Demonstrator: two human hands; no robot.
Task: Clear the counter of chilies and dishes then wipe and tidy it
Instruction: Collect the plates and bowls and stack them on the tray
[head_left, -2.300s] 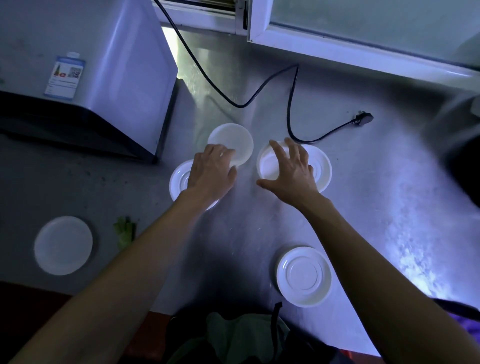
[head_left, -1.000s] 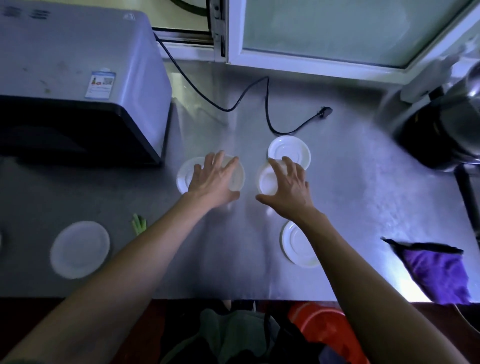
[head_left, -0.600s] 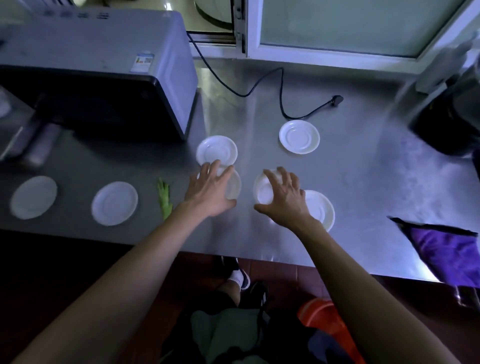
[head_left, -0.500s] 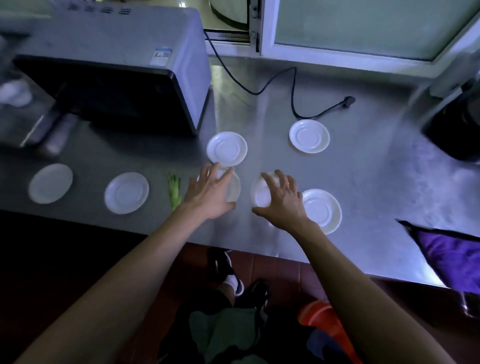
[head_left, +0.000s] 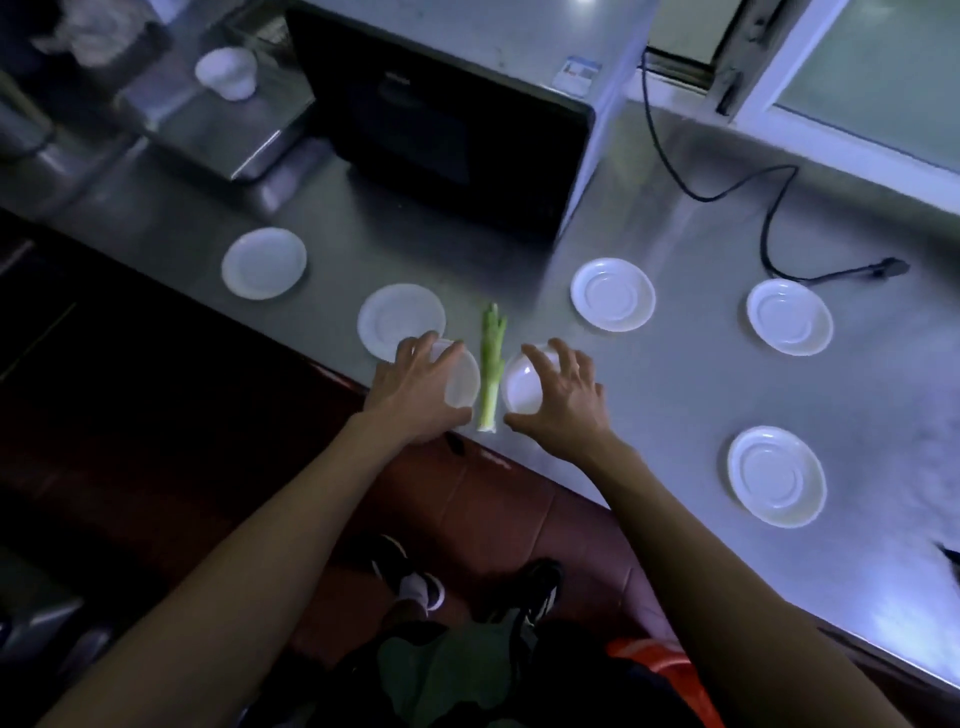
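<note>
Steel counter (head_left: 649, 395) | left hand (head_left: 415, 392) grips saucer (head_left: 462, 382) – right hand (head_left: 563, 397) grips bowl (head_left: 522, 387) | scallion (head_left: 491, 364) between

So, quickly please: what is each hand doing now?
Left hand: grips a small white dish.
Right hand: grips another small white dish.

Green stalk (head_left: 490, 364) lying between two bowls (head_left: 464, 378) (head_left: 521, 388) near counter (head_left: 675, 395) front edge; microwave (head_left: 447, 124) sitting behind, saucers (head_left: 613, 293) flanking.

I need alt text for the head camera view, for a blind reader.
Two hands each hold a small white dish, left hand and right hand, either side of a green vegetable stalk on a steel counter. Five more white saucers lie around.
</note>
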